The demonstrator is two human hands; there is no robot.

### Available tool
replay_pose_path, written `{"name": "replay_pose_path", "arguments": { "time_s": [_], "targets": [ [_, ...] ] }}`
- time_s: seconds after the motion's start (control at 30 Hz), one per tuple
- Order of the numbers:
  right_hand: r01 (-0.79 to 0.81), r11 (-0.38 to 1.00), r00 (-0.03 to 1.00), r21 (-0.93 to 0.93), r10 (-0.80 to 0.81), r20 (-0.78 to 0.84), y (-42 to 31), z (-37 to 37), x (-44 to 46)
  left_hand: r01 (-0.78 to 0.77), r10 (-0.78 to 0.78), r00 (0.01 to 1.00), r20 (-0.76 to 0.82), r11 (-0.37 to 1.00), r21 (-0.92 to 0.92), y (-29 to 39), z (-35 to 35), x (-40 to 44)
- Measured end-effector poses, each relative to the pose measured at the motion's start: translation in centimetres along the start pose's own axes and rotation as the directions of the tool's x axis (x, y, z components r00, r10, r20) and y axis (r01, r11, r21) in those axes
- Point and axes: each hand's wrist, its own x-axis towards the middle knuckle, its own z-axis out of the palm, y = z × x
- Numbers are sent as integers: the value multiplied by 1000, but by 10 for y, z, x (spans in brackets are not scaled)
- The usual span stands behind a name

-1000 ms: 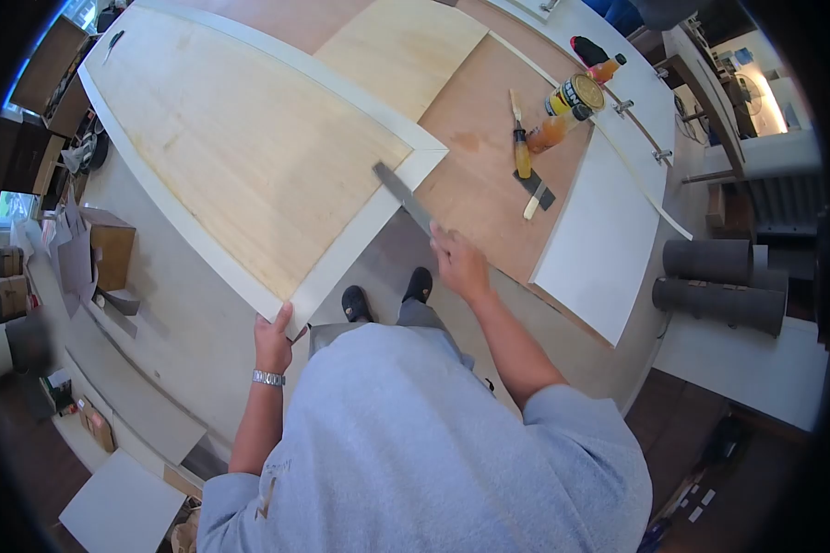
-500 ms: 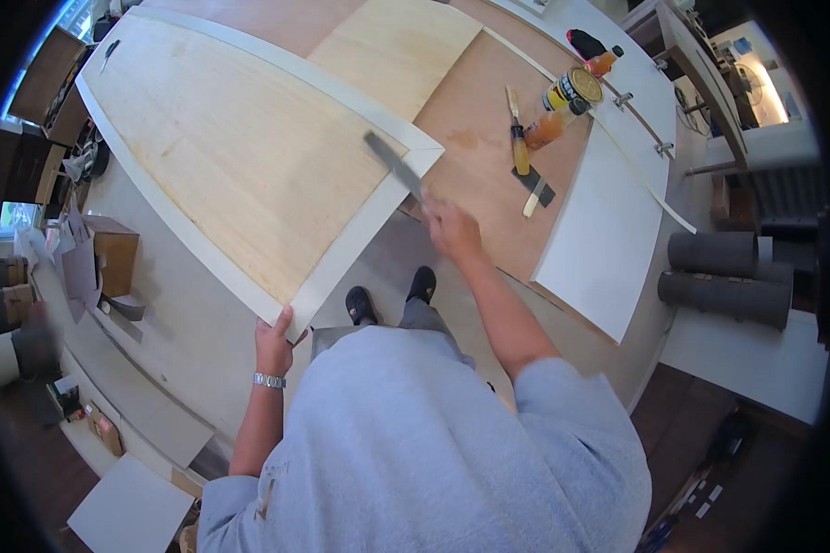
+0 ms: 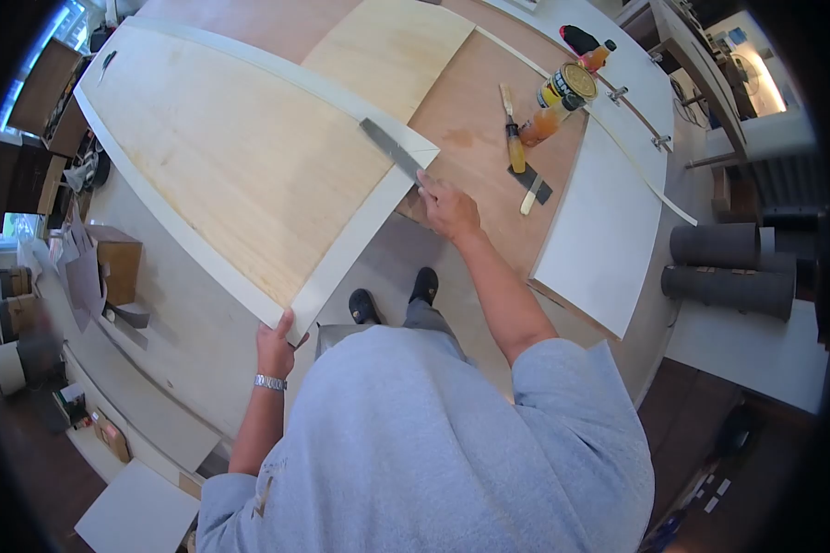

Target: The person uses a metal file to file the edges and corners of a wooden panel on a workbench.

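A wooden panel [image 3: 240,147] with a white border lies at the left and middle, one corner toward me. My left hand [image 3: 275,345] is closed on that near corner, thumb on top. In my right hand [image 3: 450,208] is a flat grey metal file [image 3: 389,149], its blade lying across the white border close to the panel's right corner. To the right, on a brown board [image 3: 470,138], are a chisel [image 3: 514,134] with a yellow handle, a dark scraper [image 3: 530,184], a can [image 3: 567,85] and a bottle of orange liquid [image 3: 544,123].
A white board [image 3: 599,240] borders the brown one at the right. Beyond the can lie a smaller orange bottle [image 3: 598,55] and a black-and-red item [image 3: 577,39]. Dark rolls [image 3: 729,290] are at the far right. A cardboard box [image 3: 118,265] stands on the floor at the left.
My right hand has moved forward and the file has slid up and left over the panel's border. My left hand keeps its hold on the corner. The whole view has shifted slightly.
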Motion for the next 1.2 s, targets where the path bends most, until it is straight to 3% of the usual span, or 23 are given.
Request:
{"name": "replay_pose_path", "arguments": {
  "time_s": [0.07, 0.2, 0.3, 0.4, 0.5, 0.6, 0.7, 0.8, 0.9, 1.0, 1.1, 1.2],
  "targets": [
    [23, 998, 1000, 52, -22, -14, 14, 13, -35, -11, 10, 999, -47, 1000, -21, 5, 8, -6],
    [25, 997, 1000, 77, -25, 7, 13, 24, -97, -49, 49, 999, 3, 998, -43, -3, 4, -5],
    [-41, 998, 999, -46, 42, 17, -5, 11, -34, -25, 25, 1000, 17, 1000, -3, -6, -1, 3],
    [-56, 998, 998, -22, 56, -24, -11, 1, -5, -5, 5, 1000, 8, 1000, 4, 0, -1, -3],
    [27, 999, 999, 40, -28, 18, 3, 25, -68, -20, 20, 1000, 10, 1000, 1, 0, 2, 1],
    [-95, 994, 989, 51, 89, 118, -19, 18, -114, -29, 29, 1000, 10, 999, -33, -12, -4, 6],
    [26, 1000, 999, 1, -26, -19, -17, 26, -58, -46, 44, 999, -26, 996, -75, -9, 1, 6],
    [1, 999, 998, 40, 1, -64, -20, 20, -23, -20, 17, 999, -39, 997, -68, -3, 5, -1],
    [21, 999, 999, -32, -22, -25, -15, 29, -67, -35, 34, 999, -14, 997, -64, 3, 5, -2],
    [-60, 995, 993, 79, 51, 110, -18, 26, -122, -49, 49, 999, -1, 996, -70, -7, 2, 5],
    [51, 999, 997, -20, -52, -49, -13, 40, -68, -36, 37, 999, 4, 998, -54, -7, -1, 5],
    [-43, 998, 996, 56, 47, -80, -33, 17, -9, -18, 17, 1000, -18, 999, -49, -6, -1, 1]
  ]
}}
